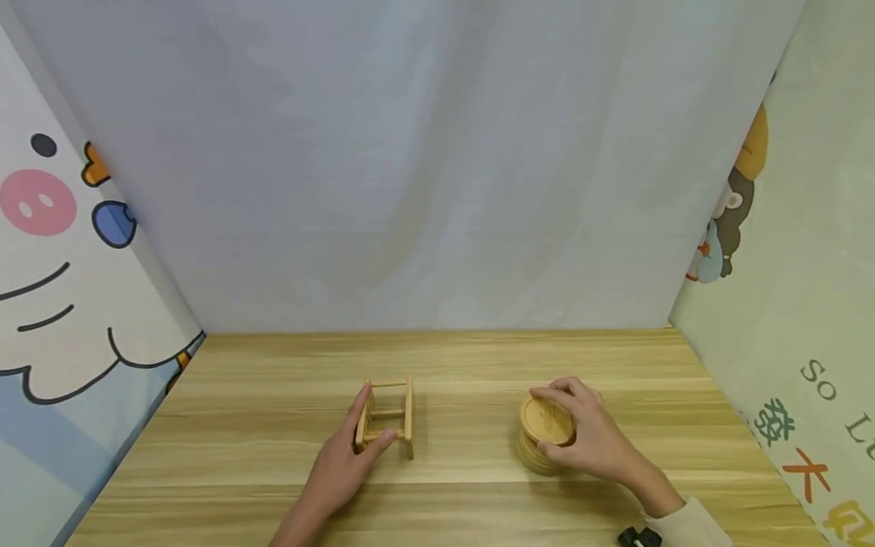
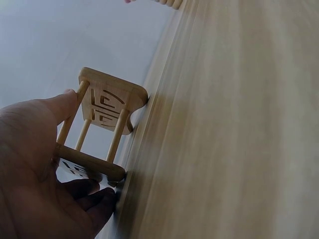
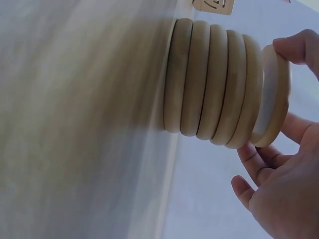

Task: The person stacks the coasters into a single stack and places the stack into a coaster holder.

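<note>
A small wooden coaster rack (image 1: 409,418), with two cut-out side panels (image 2: 112,99) joined by thin rods, stands on the table left of centre. My left hand (image 1: 336,467) grips its left panel, thumb on a rod and the other fingers outside the panel. To the right is a stack of round wooden coasters (image 3: 214,82). The fingers of my right hand (image 1: 596,441) pinch the top coaster (image 1: 547,422) by its rim. In the right wrist view that coaster (image 3: 279,97) is tilted, with a gap opening between it and the stack on one side.
The wood-grain table (image 1: 465,501) ends at a pale curtain (image 1: 437,190) behind. Printed cloths hang at the left (image 1: 82,304) and right (image 1: 786,304). A small black object (image 1: 639,537) lies at the front beside the right sleeve (image 1: 687,524).
</note>
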A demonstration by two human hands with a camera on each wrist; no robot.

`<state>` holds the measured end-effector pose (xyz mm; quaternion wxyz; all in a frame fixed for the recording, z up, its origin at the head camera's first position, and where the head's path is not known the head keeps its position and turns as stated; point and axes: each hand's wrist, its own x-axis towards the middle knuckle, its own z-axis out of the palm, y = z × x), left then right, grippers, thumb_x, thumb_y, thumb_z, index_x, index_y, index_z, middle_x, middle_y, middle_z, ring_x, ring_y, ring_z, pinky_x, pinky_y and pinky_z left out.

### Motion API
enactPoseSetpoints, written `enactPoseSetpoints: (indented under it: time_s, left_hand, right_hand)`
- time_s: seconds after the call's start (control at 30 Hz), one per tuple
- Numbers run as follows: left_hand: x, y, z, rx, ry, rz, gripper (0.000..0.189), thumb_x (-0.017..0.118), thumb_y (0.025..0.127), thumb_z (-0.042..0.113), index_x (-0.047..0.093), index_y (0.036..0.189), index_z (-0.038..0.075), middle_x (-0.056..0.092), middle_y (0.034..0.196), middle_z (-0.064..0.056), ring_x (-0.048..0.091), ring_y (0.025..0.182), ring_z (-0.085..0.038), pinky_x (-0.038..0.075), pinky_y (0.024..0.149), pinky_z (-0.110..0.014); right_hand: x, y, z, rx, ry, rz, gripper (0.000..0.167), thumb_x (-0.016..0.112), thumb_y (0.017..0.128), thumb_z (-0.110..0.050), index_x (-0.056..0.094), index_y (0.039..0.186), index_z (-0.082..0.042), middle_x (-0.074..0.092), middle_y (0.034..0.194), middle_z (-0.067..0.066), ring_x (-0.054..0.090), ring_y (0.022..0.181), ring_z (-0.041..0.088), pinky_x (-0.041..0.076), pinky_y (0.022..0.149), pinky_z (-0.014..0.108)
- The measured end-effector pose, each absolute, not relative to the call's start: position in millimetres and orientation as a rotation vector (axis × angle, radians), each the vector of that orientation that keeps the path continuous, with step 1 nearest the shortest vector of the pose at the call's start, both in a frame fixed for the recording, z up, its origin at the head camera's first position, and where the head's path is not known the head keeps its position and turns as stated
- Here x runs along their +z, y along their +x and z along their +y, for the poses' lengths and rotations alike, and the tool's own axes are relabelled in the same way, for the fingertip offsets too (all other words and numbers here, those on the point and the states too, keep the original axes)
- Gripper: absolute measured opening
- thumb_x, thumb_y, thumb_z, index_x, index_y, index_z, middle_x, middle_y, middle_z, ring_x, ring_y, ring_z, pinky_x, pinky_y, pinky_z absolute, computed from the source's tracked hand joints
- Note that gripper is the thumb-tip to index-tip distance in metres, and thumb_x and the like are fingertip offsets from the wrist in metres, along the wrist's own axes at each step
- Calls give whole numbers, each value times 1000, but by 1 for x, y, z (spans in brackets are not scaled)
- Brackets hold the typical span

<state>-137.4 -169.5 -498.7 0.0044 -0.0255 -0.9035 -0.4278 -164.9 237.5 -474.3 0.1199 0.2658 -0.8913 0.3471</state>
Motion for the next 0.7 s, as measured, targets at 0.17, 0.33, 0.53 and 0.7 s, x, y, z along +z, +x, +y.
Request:
enactPoseSetpoints:
  time_s: [0.17, 0.33, 0.53, 0.7]
  left_hand:
    - [-499, -138, -170, -1340, -67, -2840, 87, 67, 110, 52, 21, 180, 27, 50, 161, -36, 60, 137, -60, 52, 105, -75]
    - [-499, -137, -170, -1337, -68, -2838, 87, 67, 110, 52, 21, 180, 27, 50, 162, -36, 59, 138, -60, 51, 106, -75]
    - [-499, -137, -170, -1341, -68, -2839, 87, 67, 110, 52, 21, 180, 27, 50, 162, -36, 60, 137, -60, 52, 106, -74]
    - [-499, -138, -170, -1336, -72, -2844, 87, 66, 110, 53, 20, 180, 27, 45, 167, -33, 58, 139, -61, 50, 107, -76]
  right_hand:
    - [-473, -163, 239, 997, 772, -2629, 72, 95, 77, -17, 71, 145, -9, 62, 129, 3, 55, 115, 27, 43, 93, 52]
    - [-474, -162, 241, 1011, 773, -2654, 71, 94, 79, -17, 71, 146, -8, 61, 129, 3, 56, 114, 25, 44, 92, 49]
    - [-475, -161, 242, 1018, 794, -2676, 72, 94, 79, -15, 70, 146, -9, 60, 130, 2, 55, 114, 22, 50, 92, 46]
    - [-473, -161, 244, 1050, 812, -2697, 73, 93, 80, -15, 69, 149, -8, 59, 130, 2, 57, 111, 19, 54, 90, 40]
